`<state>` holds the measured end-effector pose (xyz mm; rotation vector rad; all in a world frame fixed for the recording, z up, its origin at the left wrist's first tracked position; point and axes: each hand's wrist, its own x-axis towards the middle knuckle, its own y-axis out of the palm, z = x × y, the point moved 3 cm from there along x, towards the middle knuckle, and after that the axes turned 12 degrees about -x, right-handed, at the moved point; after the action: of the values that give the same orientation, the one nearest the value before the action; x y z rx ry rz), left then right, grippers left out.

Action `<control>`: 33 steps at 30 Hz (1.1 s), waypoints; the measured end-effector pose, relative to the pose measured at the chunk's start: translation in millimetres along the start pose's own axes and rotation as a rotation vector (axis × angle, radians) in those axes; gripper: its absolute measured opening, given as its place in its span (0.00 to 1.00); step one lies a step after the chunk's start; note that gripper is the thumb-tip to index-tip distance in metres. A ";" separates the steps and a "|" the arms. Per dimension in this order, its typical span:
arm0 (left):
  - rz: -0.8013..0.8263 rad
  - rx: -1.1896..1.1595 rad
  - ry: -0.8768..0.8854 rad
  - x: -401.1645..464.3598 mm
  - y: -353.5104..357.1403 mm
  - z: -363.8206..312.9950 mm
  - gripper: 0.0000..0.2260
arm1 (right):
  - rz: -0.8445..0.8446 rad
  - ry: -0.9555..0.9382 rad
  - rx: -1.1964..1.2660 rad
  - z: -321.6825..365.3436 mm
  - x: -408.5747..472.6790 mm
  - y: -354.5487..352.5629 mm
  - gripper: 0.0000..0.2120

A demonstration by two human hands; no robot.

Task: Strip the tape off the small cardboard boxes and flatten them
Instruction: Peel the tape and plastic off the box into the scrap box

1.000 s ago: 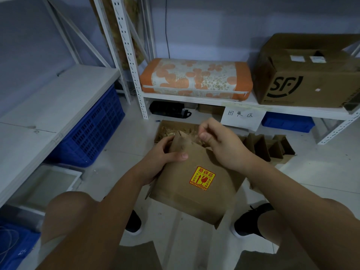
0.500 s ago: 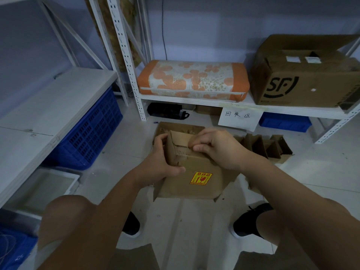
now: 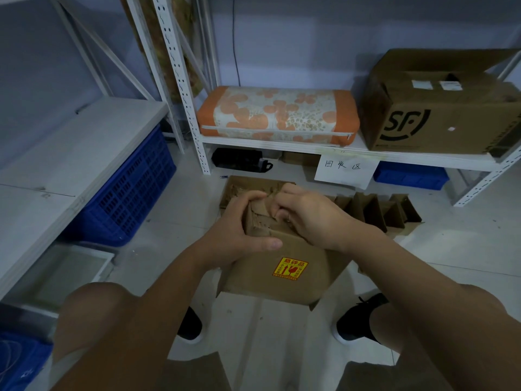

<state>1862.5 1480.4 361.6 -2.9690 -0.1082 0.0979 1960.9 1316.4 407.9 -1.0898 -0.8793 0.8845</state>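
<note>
A small brown cardboard box [image 3: 284, 263] with a yellow and red fragile sticker [image 3: 290, 268] is held between my knees, above the floor. My left hand [image 3: 239, 232] grips its upper left corner, thumb across the front face. My right hand [image 3: 307, 218] curls its fingers over the torn top edge and pinches there. Whether tape is between the fingers is hidden. Behind the box, more opened cardboard [image 3: 242, 184] and flattened pieces [image 3: 389, 210] lie on the floor.
A white shelf unit holds an orange flowered cushion [image 3: 277, 117] and a large SF carton [image 3: 439, 108]. A paper sign [image 3: 345, 168] hangs from the shelf edge. A blue crate [image 3: 129, 190] sits under the left shelf, a blue bin [image 3: 410, 176] under the right.
The box has tipped from flat-faced to upright, its top edge now toward me. My right hand dropped onto that top edge and both hands closed together on it.
</note>
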 end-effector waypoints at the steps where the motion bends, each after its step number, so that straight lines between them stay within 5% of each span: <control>1: -0.013 -0.002 0.005 -0.3 -1.9 0.2 0.41 | 0.004 -0.008 0.028 -2.0 0.4 -1.3 0.07; 15: -0.166 0.020 0.158 -8.6 2.0 12.9 0.38 | 0.150 0.061 -0.049 -4.1 -2.3 -6.5 0.13; 18: -0.227 -0.103 0.108 -15.4 -15.2 15.7 0.39 | 0.030 0.210 -0.011 -23.3 -10.7 -20.0 0.16; 24: -0.286 -0.088 0.103 -30.9 -43.7 24.1 0.38 | -0.276 0.456 0.043 -64.6 -30.0 -40.0 0.07; 33: -0.259 -0.015 0.166 -15.5 -19.9 19.5 0.41 | -0.042 0.359 0.069 -30.7 -12.7 -8.5 0.12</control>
<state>1844.3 1502.0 346.7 -2.9316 -0.4707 -0.1816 1985.2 1292.3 407.3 -1.1222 -0.5663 0.6525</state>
